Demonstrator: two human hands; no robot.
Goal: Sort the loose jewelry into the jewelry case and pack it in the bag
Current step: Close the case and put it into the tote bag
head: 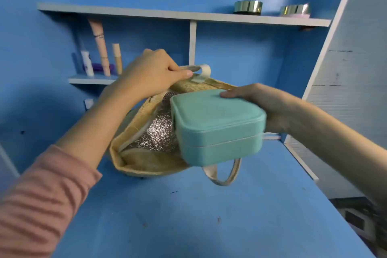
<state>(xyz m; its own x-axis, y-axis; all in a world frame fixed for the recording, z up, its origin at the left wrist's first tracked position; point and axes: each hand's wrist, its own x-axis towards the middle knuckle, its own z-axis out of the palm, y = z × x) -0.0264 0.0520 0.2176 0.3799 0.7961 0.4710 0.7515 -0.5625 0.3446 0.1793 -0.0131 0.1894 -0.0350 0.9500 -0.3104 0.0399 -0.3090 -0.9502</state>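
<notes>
The left hand (pixel 155 71) pinches the far handle (pixel 204 69) of the bag (pixel 146 165) and lifts it, so the foil-lined mouth gapes. The right hand (pixel 257 100) grips the closed jewelry case (pixel 213 123) by its far-right side, poised at the opening. The bag's near rim looks likely to catch the case's corner. The near handle (pixel 222 182) droops onto the desk (pixel 209 226). Cosmetic tubes (pixel 100 48) and gold tins (pixel 248 7) stand on the far shelves, well apart from the bag.

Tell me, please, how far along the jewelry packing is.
Sorting looks done: the jewelry case is shut. In hand: the left hand holds the bag open by its handle while the right hand holds the case at the foil-lined mouth, not yet inside. Left: lower it in.
</notes>
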